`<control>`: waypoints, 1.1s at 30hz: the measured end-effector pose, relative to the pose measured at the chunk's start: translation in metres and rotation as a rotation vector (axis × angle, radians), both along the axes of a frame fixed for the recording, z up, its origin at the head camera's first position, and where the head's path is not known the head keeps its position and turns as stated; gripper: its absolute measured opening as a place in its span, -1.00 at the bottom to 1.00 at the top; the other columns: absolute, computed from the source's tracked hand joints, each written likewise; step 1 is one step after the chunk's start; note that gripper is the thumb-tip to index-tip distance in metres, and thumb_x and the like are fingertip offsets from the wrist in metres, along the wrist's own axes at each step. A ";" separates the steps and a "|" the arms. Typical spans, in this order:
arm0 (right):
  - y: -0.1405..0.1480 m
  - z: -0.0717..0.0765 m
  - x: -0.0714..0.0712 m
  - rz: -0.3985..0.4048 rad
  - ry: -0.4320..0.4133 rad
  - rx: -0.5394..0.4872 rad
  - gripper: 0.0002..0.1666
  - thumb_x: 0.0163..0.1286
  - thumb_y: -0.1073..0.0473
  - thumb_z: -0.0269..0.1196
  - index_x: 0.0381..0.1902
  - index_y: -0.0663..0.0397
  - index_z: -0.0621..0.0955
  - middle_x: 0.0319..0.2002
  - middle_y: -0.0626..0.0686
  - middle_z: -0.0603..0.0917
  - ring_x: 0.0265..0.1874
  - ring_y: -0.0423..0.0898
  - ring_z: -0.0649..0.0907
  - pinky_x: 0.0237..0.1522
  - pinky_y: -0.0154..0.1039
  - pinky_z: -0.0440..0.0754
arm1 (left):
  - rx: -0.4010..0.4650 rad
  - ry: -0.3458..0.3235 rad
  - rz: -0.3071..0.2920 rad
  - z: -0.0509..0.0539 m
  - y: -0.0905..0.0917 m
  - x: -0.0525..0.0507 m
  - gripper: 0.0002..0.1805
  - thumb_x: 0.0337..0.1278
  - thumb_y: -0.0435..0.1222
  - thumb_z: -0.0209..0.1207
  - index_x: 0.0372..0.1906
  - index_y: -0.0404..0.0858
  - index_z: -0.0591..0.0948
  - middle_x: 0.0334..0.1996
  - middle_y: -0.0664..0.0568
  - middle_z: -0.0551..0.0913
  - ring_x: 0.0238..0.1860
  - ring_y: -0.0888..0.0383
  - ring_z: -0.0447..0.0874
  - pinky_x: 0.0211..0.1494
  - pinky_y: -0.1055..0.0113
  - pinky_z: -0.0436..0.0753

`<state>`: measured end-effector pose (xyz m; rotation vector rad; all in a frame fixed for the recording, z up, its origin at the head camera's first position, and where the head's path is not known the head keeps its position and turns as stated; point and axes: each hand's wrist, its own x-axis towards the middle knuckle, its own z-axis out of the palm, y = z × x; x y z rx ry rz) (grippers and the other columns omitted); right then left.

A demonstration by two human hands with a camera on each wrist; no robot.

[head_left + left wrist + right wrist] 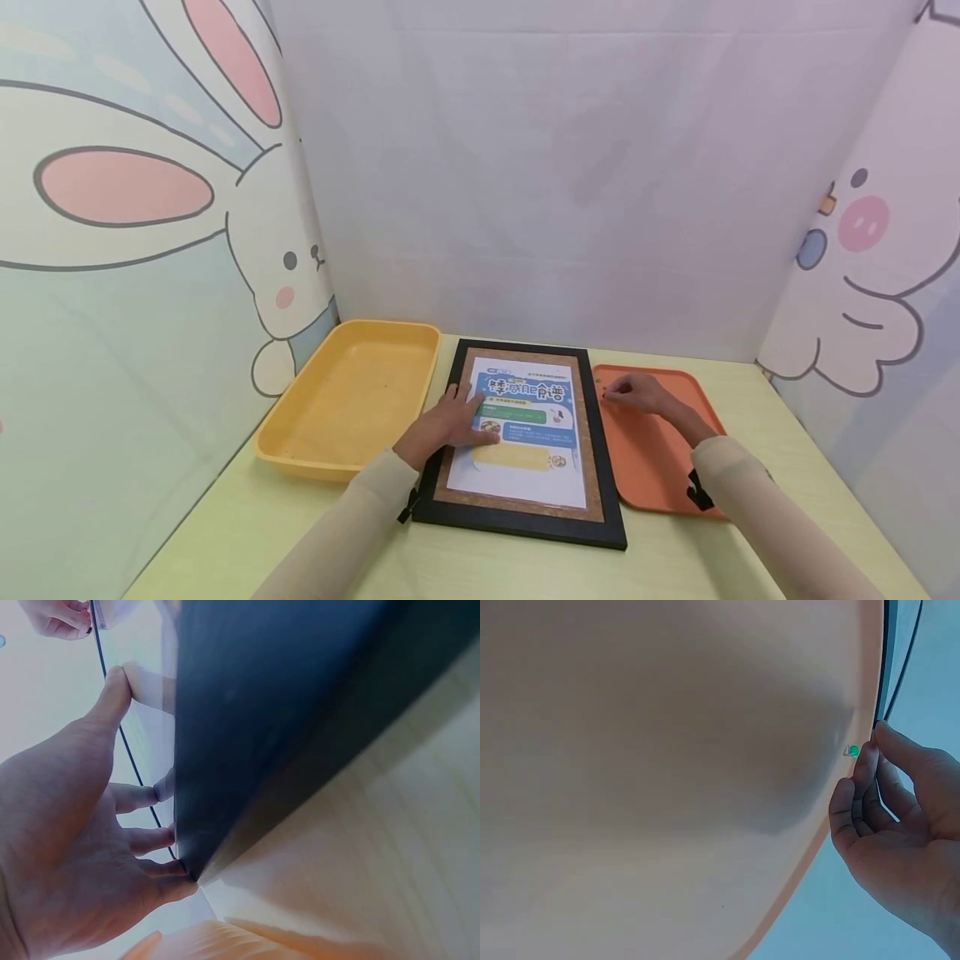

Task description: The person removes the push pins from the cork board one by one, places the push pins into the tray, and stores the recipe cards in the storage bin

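A printed poster [528, 479] lies on a black-framed cork board [615, 533]. My left hand [452, 418] rests on the poster's left side with fingers spread; in the left wrist view the left hand [82, 847] reaches over the black frame [247, 727], fingertips touching the surface. My right hand [637, 392] is over the orange tray's left edge, beside the board. Its thumb and index finger pinch a small dark push pin [604, 396], mostly hidden by the fingers. A green push pin [853, 751] lies on the tray close to the right hand [900, 802].
A yellow bin [352, 400] stands left of the board. The orange tray [652, 467] lies at the right, next to the board. All sit on a pale wooden table [480, 575], with a plain curtain [525, 167] behind and printed cartoon walls at both sides.
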<state>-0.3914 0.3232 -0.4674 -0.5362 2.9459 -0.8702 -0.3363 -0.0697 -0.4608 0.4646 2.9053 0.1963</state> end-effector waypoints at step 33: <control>0.004 -0.007 0.002 -0.008 -0.017 -0.031 -0.85 0.42 0.26 0.38 -0.22 0.31 0.76 -0.34 0.06 0.73 -0.40 -0.08 0.57 -0.31 -0.21 0.57 | 0.002 0.000 -0.003 0.001 0.001 -0.001 0.10 0.14 0.41 0.22 0.66 -0.05 0.20 0.67 -0.17 -0.01 0.63 -0.26 -0.01 0.53 -0.21 0.26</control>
